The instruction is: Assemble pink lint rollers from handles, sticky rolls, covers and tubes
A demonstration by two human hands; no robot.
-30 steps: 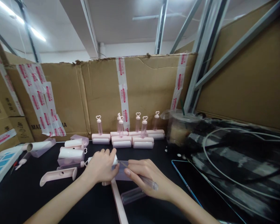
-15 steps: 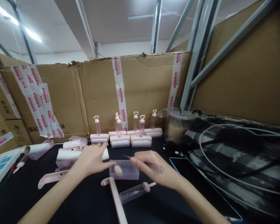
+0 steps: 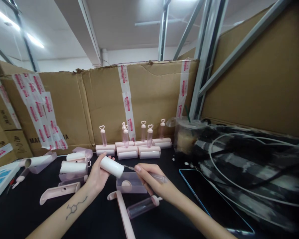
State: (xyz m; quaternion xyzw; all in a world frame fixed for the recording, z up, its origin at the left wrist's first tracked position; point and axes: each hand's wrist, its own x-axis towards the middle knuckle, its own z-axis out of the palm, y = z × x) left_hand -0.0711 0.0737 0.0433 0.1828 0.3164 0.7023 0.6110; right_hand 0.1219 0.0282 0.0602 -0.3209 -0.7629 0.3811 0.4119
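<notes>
My left hand is closed around a white lint roll, tilted with its near end toward the right. Held in my right hand is a thin pointed tool with a clear handle; its tip is close to the roll's right end, and I cannot tell whether they touch. Below the hands sits a translucent pink case with a round pink piece in it. In front of that lie a pink lint roller arm and a clear tube handle with a pink cap.
Several lint rollers with upright heart-topped handles stand along the cardboard wall. More roller parts are at left. On the right are a phone, a drink cup and a black-and-white bundle with a white cable.
My left hand has turned and now holds the white roll up in front, where before it reached over the rolls with fingers spread. The right hand's tool has moved slightly left, toward the roll.
</notes>
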